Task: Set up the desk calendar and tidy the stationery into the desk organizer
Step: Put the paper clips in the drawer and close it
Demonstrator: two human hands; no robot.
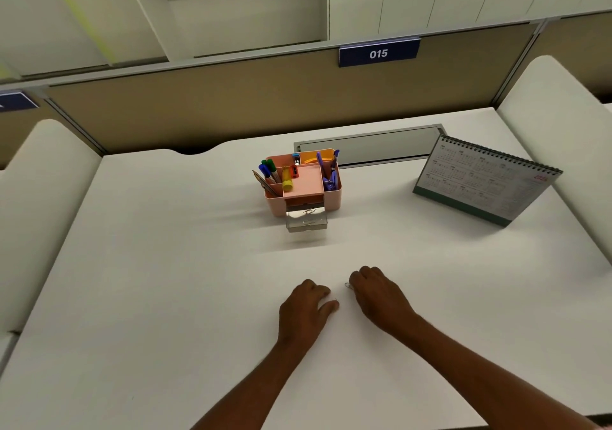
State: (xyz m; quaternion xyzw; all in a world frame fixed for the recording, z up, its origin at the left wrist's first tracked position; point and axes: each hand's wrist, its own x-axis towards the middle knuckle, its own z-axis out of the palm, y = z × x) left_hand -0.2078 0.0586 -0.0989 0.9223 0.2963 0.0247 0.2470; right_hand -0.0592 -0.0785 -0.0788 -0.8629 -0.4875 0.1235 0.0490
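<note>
At desk (165, 264) 015: calendar set up, one paper clip (347, 285) outstanding.
Your one desk calendar (483, 181) stands at right. Your one organizer (303, 177), mid-desk, holds the pens (270, 171), its drawer (306, 219) pulled out (clips inside, count unclear). Your right hand (377, 293) pinches the loose clip. Your left hand (306, 303) curls beside it; I cannot tell its contents.

Left hand (306, 307) and right hand (377, 293) rest on the desk (165, 280), paper clip (347, 285) by the right.
</note>
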